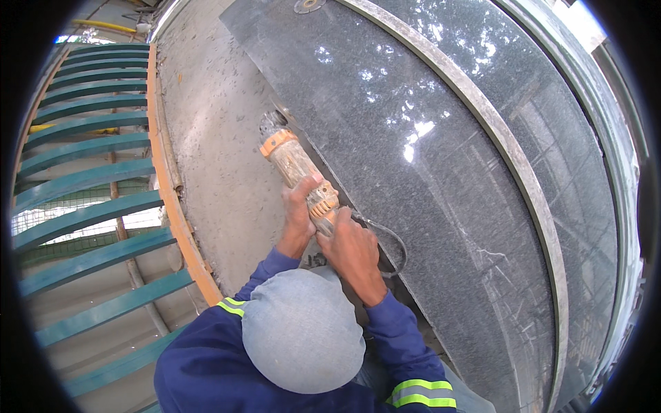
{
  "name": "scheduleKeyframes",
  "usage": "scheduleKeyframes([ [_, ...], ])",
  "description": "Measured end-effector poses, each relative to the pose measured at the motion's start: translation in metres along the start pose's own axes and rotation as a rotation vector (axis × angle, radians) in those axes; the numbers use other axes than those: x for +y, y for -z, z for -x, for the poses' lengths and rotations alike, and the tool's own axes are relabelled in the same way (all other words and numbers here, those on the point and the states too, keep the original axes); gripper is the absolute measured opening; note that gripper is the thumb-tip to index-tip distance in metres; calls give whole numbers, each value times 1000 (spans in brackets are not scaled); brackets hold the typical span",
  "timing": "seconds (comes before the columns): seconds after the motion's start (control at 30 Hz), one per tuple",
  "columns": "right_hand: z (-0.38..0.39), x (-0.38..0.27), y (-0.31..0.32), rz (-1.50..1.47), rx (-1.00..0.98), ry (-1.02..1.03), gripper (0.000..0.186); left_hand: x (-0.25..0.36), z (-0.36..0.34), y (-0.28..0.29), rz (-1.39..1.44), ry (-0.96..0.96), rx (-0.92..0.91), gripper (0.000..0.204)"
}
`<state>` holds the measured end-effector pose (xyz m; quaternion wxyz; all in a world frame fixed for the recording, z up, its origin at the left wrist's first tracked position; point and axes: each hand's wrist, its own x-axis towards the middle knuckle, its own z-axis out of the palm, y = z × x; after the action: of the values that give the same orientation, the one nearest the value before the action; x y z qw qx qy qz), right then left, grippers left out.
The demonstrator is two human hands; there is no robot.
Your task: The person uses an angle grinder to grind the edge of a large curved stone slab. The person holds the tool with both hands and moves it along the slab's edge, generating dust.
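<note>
A dusty orange angle grinder (297, 161) is held in both hands, its metal head pointing away from me along the near left edge of a dark speckled granite slab (406, 199). My left hand (301, 210) wraps round the grinder's body near its middle. My right hand (353, 251) grips the rear handle end, beside the slab's edge. A dark cord (399, 255) loops out from the back of the tool over the slab. The disc at the grinder's head is mostly hidden, and I cannot tell whether it touches the stone.
A narrow stone strip (482, 103) lies lengthwise on the slab. A round cutting disc (310, 5) rests at its far end. On the left, a rack of teal slats (89, 199) with an orange rail (162, 158) borders the dusty concrete floor (213, 124).
</note>
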<state>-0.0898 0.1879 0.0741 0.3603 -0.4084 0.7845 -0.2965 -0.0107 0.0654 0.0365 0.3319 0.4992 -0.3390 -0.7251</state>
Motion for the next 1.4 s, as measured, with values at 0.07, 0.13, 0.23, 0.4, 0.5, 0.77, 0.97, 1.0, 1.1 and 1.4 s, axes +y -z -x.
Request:
scheduleKeyframes([
  [0.07, 1, -2, 7, 0, -21, -18, 40, 2, 3, -5, -8, 4, 0, 36],
  [0.13, 3, -3, 9, 2, -24, -16, 39, 4, 8, -8, -10, -5, -5, 36],
  [0.23, 3, -2, 7, 0, -8, 3, 39, 5, 8, -6, -25, 15, 5, 36],
  [0.4, -2, 1, -2, 6, 4, 6, 40, 2, -2, 0, -16, 15, -8, 36],
  [0.5, -3, 0, 0, -9, -11, -15, 41, 0, -2, -1, -13, 2, -11, 36],
  [0.77, 2, -1, 4, -22, -32, -42, 42, 6, 8, -8, -4, 14, -7, 37],
  [0.97, 2, -1, 3, -23, 4, -9, 42, 3, 3, -2, 0, 47, 2, 36],
  [1.0, 1, -2, 1, -13, 6, -7, 42, 1, 1, 1, 12, 60, 4, 36],
  [1.1, -2, -1, 1, -26, -7, -22, 43, -1, -4, 6, 12, 65, -5, 37],
  [1.4, 3, -1, 7, -29, -29, -38, 46, 5, 8, -7, 36, 55, 17, 33],
])
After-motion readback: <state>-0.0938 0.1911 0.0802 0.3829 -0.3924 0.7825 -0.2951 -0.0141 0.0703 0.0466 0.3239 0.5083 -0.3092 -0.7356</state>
